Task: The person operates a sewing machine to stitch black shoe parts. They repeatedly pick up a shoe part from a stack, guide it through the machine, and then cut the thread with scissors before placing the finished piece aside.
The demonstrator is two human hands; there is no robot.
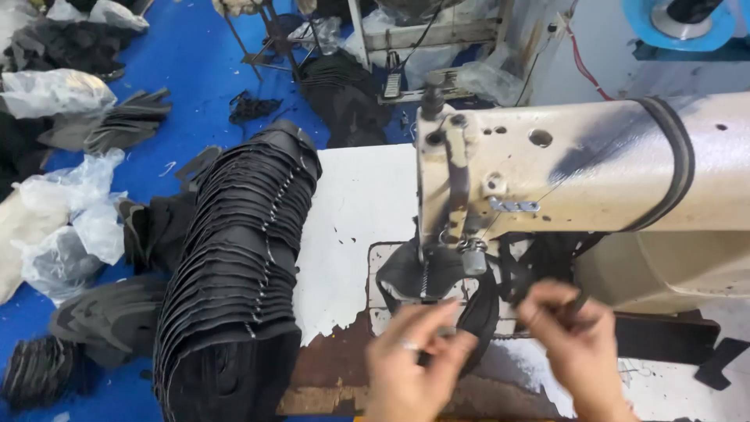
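A black leather piece (418,273) lies under the needle area of a cream industrial sewing machine (578,168). My left hand (414,359) pinches the near edge of that piece, fingers closed on it, with a ring on one finger. To its right, my right hand (574,332) grips a black strap-like part (547,262) that runs up behind the machine head. Both hands are blurred. The needle itself is hard to make out behind the presser bar.
A long stack of black cut pieces (238,258) leans along the left edge of the worn white table (355,203). More black pieces (117,125) and plastic bags (66,211) lie on the blue floor (195,55). A blue spool (680,23) sits at top right.
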